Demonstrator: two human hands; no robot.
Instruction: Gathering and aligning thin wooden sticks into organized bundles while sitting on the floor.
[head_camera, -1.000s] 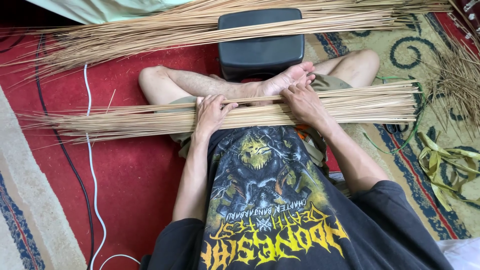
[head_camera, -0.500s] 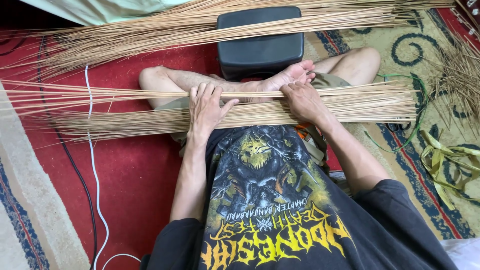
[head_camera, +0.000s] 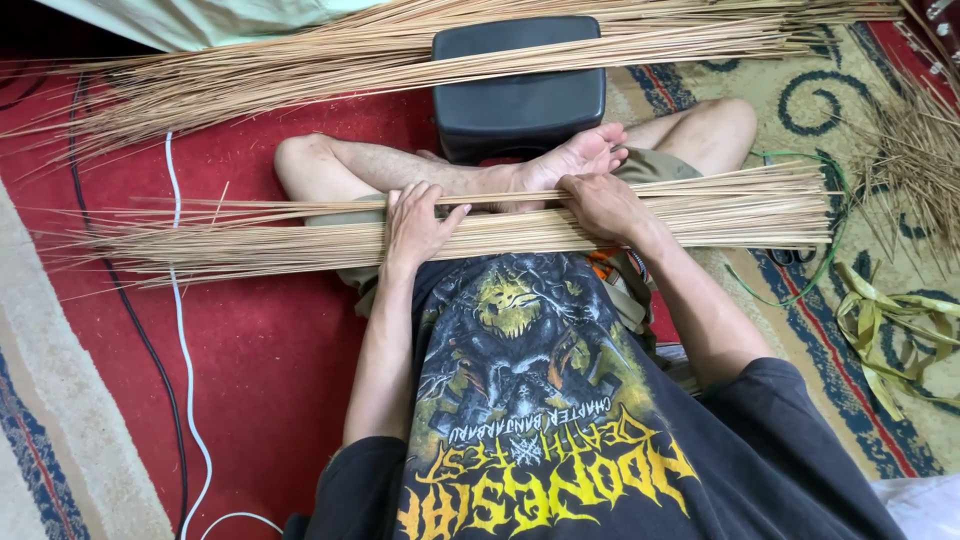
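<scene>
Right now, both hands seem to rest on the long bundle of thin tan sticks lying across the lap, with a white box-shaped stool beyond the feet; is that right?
Not quite: the box-shaped stool is black, not white, as the head view shows. Both the left hand and right hand do rest on the long bundle of thin tan sticks across the lap.

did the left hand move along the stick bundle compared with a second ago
Yes. The left hand has slid slightly toward the black box, away from the person's chest, spreading its fingers over the stick bundle on the lap.
</scene>
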